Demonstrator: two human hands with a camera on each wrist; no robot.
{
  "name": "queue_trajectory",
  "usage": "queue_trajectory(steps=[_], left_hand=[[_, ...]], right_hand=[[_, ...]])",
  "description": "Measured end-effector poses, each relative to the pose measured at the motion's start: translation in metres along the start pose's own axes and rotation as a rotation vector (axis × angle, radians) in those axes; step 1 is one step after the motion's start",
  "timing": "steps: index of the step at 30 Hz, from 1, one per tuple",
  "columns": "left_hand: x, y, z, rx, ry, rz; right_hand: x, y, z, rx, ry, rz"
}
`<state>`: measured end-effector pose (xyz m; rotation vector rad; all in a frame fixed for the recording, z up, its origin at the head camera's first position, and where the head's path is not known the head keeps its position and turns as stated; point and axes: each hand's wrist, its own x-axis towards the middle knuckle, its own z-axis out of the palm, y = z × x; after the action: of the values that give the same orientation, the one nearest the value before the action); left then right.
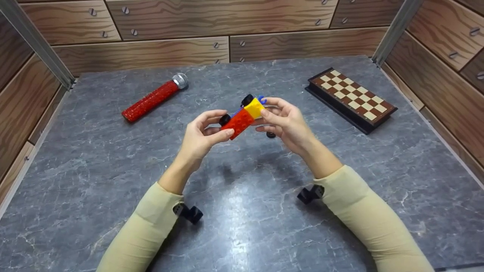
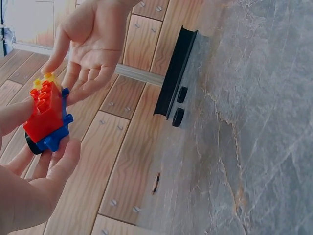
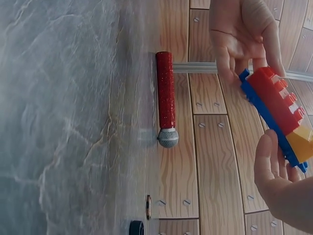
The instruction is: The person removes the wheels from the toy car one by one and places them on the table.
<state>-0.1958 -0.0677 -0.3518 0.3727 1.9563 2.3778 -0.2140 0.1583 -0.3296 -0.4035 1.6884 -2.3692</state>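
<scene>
A toy car [image 1: 241, 122] of building blocks, with a red brick [image 3: 272, 97], a yellow brick [image 1: 254, 108] and a blue base [image 3: 266, 116], is held above the table between both hands. My left hand [image 1: 202, 130] grips the red end, its thumb on top and fingers beneath. At the yellow end, my right hand [image 1: 287, 121] pinches the car between thumb and fingers. Black wheels [image 1: 225, 119] show along the car's far side in the head view. Another black wheel [image 1: 270, 134] shows below the right hand's fingers.
On the grey marbled table [image 1: 113, 170], a red glittery microphone [image 1: 151, 101] lies at the back left. A folded chessboard box [image 1: 351, 98] sits at the back right. The left wrist view shows two loose wheels [image 2: 178, 117] and a small thin ring-like thing [image 2: 155, 183]. Wood-patterned walls [image 1: 170, 49] surround the table.
</scene>
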Motion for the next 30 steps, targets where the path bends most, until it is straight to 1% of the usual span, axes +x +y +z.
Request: queue_trajectory(steps=[5,12,16,21,25,27,30], left_hand=[[0.0,0.002,-0.001,0.019,-0.006,-0.001],[-0.001,0.004,-0.001,0.048,-0.035,-0.022],[-0.002,0.005,-0.002,0.064,-0.052,-0.029],[-0.002,0.005,-0.002,0.078,-0.083,-0.02],[-0.002,0.005,-0.002,0.114,-0.109,0.001],[-0.002,0.004,-0.002,0.136,-0.123,0.017],[-0.003,0.004,-0.002,0.163,-0.143,0.031]], right_hand=[[-0.001,-0.001,-0.006,-0.006,0.005,0.011],[-0.004,-0.001,-0.013,-0.082,0.002,0.002],[-0.005,-0.002,-0.016,-0.103,-0.009,0.005],[-0.007,-0.003,-0.021,-0.161,-0.042,0.003],[-0.009,-0.004,-0.023,-0.208,-0.062,-0.009],[-0.01,-0.005,-0.023,-0.234,-0.083,-0.015],[-0.011,-0.004,-0.023,-0.276,-0.127,0.0]])
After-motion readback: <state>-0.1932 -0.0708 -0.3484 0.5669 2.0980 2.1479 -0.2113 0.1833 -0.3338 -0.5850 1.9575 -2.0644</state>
